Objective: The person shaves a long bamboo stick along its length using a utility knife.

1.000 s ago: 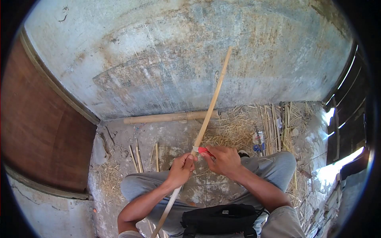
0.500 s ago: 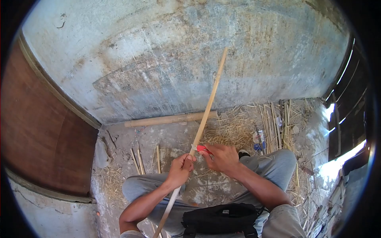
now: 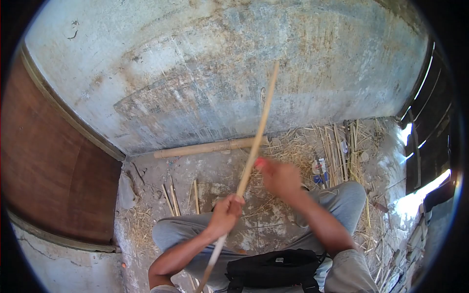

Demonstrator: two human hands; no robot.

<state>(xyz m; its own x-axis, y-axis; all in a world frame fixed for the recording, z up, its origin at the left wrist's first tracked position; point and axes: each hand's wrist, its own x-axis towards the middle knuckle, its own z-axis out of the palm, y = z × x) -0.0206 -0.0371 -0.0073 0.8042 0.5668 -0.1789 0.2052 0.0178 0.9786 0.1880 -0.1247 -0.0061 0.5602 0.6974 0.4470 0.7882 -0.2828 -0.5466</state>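
Observation:
A long pale bamboo strip (image 3: 263, 124) slants from near my lap up toward the wall. My left hand (image 3: 226, 215) is wrapped round its lower part, with the rest of the strip running down past my wrist. Just right of the strip, my right hand (image 3: 283, 180) is closed and smeared by motion. From its fingers shows the red handle of a knife (image 3: 260, 163); the blade cannot be made out clearly now.
Along the wall lies a thick bamboo pole (image 3: 205, 148). Shavings (image 3: 288, 158) and cut strips (image 3: 337, 151) litter the floor on the right. Several thin strips (image 3: 171, 199) are by my left knee. A black waist bag (image 3: 271, 268) rests on my lap.
My right hand has moved up and forward along the strip with the knife. The strip has turned slightly in my left hand, which stays around the same place.

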